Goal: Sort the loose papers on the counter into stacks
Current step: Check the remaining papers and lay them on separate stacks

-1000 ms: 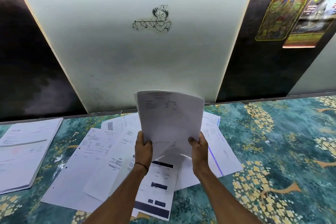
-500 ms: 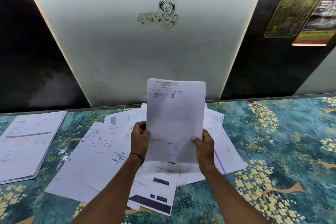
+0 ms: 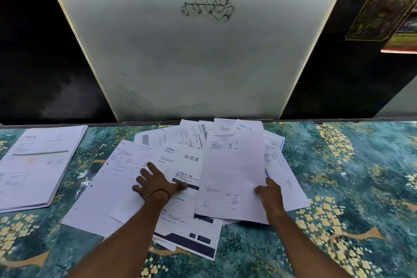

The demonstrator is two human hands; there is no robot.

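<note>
A spread of loose white printed papers [image 3: 126, 178] covers the middle of the counter. My left hand [image 3: 155, 181] lies flat on them with fingers apart, holding nothing. My right hand [image 3: 269, 189] grips the lower right edge of a small sheaf of sheets [image 3: 232, 171], which now rests tilted on top of the pile's right side. A sheet with large black characters [image 3: 190, 162] shows between my hands. A squared-up stack of papers [image 3: 33, 165] lies at the far left, apart from the loose ones.
The counter has a teal covering with yellow flower patterns [image 3: 352, 187], bare to the right of the papers. A white panel with a line drawing [image 3: 209, 2] rises behind the counter, flanked by dark wall. Colourful posters [image 3: 379, 2] hang at upper right.
The sheaf, held upright in both hands before, has come down onto the pile. My left hand has let go of it and now rests spread on the loose papers.
</note>
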